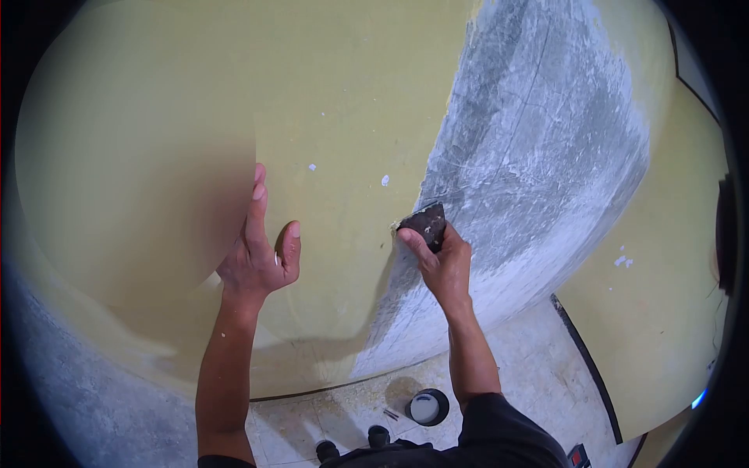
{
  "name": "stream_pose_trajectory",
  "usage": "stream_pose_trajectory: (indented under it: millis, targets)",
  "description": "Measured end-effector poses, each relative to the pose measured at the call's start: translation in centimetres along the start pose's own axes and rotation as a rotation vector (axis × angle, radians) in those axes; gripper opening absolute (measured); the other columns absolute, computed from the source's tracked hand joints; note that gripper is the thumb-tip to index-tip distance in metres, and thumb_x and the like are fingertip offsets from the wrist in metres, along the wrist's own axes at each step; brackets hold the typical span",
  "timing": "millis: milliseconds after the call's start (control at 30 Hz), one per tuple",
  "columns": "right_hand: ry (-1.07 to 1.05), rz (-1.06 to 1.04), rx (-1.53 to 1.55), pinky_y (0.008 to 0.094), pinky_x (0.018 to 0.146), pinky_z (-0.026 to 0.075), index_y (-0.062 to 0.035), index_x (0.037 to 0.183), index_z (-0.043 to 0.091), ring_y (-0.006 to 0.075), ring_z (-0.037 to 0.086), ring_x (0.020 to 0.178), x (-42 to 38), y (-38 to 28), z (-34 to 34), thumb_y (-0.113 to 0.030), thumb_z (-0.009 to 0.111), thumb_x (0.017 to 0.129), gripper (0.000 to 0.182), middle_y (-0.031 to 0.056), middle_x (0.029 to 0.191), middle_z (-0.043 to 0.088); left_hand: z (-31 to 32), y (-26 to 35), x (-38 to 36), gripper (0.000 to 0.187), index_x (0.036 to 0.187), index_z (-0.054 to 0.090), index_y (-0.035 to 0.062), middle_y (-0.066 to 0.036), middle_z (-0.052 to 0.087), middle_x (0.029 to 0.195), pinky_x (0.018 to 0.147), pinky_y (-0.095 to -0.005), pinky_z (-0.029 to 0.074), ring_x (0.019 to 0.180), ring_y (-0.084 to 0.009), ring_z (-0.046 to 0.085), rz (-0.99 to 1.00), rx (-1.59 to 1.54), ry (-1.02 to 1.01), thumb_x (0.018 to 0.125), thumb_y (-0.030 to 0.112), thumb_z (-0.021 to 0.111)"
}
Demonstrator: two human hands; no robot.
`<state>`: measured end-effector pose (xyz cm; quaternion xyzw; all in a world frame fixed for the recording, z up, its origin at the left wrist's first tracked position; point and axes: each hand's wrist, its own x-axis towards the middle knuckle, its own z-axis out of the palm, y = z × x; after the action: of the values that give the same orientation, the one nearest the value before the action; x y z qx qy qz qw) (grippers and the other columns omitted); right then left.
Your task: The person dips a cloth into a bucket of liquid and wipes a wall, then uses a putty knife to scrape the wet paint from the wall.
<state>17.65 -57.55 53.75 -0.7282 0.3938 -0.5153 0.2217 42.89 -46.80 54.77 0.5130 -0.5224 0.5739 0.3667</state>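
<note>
At wall [343,101], dk. scraper [426,223] clamped betw. R fingers [452,235] & R thumb [415,242]; L fingers [256,218], L thumb [291,246] apart.

The wall [351,101] was a muted yellow-green with scattered white flecks. Toward two o'clock, its bare patch [538,140] was mottled grey, streaked and clouded with white and crossed by thin dark lines. The held piece [427,222] was near-black. Near six o'clock, the bucket [445,407] was black, its contents whitish; the floor [538,343] was pale grey.
</note>
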Motion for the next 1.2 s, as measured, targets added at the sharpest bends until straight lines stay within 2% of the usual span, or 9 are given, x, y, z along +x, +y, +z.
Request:
stream_pose_trajectory:
  millis: [100, 133, 267, 467, 567, 600, 700, 933, 1200]
  targets:
    - [0.066, -0.148, 0.094, 0.0298, 0.053, 0.047, 0.0012, 0.090, 0.070, 0.0118, 0.057, 0.053, -0.3, 1.6, 0.3, -0.039, 0.083, 0.082, 0.042, 0.0092, 0.066, 0.069, -0.2, 0.0, -0.3, 0.067, 0.150, 0.026, 0.0009, -0.018, 0.052, 0.146, 0.117, -0.0504, 0.018, 0.144, -0.0378, 0.037, -0.008, -0.019, -0.004, 0.097, 0.033, 0.051]
    - [0.005, -0.054, 0.009, 0.0304, 0.054, 0.048, 0.0009, 0.090, 0.070, 0.0138, 0.061, 0.055, -0.2, 1.2, -0.4, -0.038, 0.083, 0.082, 0.042, 0.0098, 0.069, 0.071, -0.3, 0.0, -0.4, 0.067, 0.150, 0.025, 0.0009, -0.019, 0.052, 0.146, 0.117, -0.0503, 0.018, 0.143, -0.0382, 0.037, 0.000, -0.024, -0.007, 0.097, 0.033, 0.051]
    - [0.003, -0.089, -0.036, 0.0319, 0.055, 0.049, 0.0015, 0.090, 0.070, 0.0171, 0.065, 0.057, 0.0, 1.5, -0.7, -0.039, 0.083, 0.081, 0.043, 0.0107, 0.071, 0.072, 0.0, -0.1, -0.1, 0.068, 0.150, 0.024, 0.0007, -0.018, 0.051, 0.146, 0.117, -0.0504, 0.018, 0.143, -0.0388, 0.037, -0.010, -0.018, -0.003, 0.097, 0.033, 0.052]
    - [0.050, -0.136, -0.111, 0.0362, 0.051, 0.049, 0.0023, 0.079, 0.062, 0.0335, 0.066, 0.054, -0.1, -0.1, 0.0, -0.040, 0.084, 0.080, 0.048, 0.0161, 0.064, 0.067, 0.1, 0.1, -0.4, 0.065, 0.150, 0.031, 0.0013, -0.018, 0.048, 0.149, 0.118, -0.0507, 0.017, 0.144, -0.0397, 0.035, -0.041, -0.002, -0.025, 0.098, 0.037, 0.048]
    - [0.032, -0.087, -0.025, 0.0353, 0.051, 0.049, 0.0025, 0.082, 0.064, 0.0284, 0.065, 0.052, -0.3, 0.0, 0.3, -0.040, 0.084, 0.080, 0.047, 0.0145, 0.064, 0.068, -0.2, -0.4, -0.5, 0.059, 0.147, 0.043, 0.0079, -0.018, 0.043, 0.153, 0.119, -0.0508, 0.015, 0.145, -0.0413, 0.032, 0.065, 0.132, -0.099, 0.098, 0.041, 0.047]
    - [0.064, -0.096, 0.081, 0.0348, 0.052, 0.049, 0.0014, 0.084, 0.066, 0.0227, 0.064, 0.051, -0.5, 0.6, 0.7, -0.040, 0.084, 0.080, 0.045, 0.0128, 0.064, 0.068, -0.3, -0.4, -0.2, 0.059, 0.147, 0.043, 0.0079, -0.018, 0.043, 0.153, 0.119, -0.0508, 0.015, 0.145, -0.0413, 0.032, 0.071, 0.139, -0.097, 0.098, 0.041, 0.047]
    - [0.012, -0.066, 0.033, 0.0344, 0.052, 0.049, 0.0012, 0.086, 0.067, 0.0186, 0.064, 0.053, -0.2, 0.9, -0.1, -0.039, 0.085, 0.079, 0.044, 0.0113, 0.063, 0.068, -0.5, 0.0, 0.4, 0.055, 0.143, 0.053, 0.0154, -0.019, 0.039, 0.156, 0.119, -0.0513, 0.013, 0.146, -0.0431, 0.029, 0.074, 0.143, -0.117, 0.097, 0.044, 0.048]
    - [0.058, -0.130, -0.018, 0.0350, 0.052, 0.049, 0.0013, 0.086, 0.067, 0.0299, 0.063, 0.051, -1.0, 2.9, 0.4, -0.041, 0.083, 0.081, 0.045, 0.0144, 0.064, 0.068, -0.5, 0.5, 0.1, 0.054, 0.142, 0.056, 0.0187, -0.021, 0.038, 0.156, 0.119, -0.0518, 0.012, 0.146, -0.0437, 0.029, 0.053, 0.199, -0.137, 0.096, 0.046, 0.050]
    - [0.062, -0.054, 0.105, 0.0327, 0.051, 0.049, 0.0022, 0.085, 0.066, 0.0215, 0.064, 0.050, -0.6, 1.3, 1.0, -0.041, 0.083, 0.081, 0.046, 0.0132, 0.063, 0.067, -0.3, 0.4, 0.0, 0.054, 0.141, 0.058, 0.0179, -0.021, 0.039, 0.155, 0.120, -0.0490, 0.013, 0.146, -0.0426, 0.030, 0.051, 0.194, -0.124, 0.095, 0.045, 0.052]
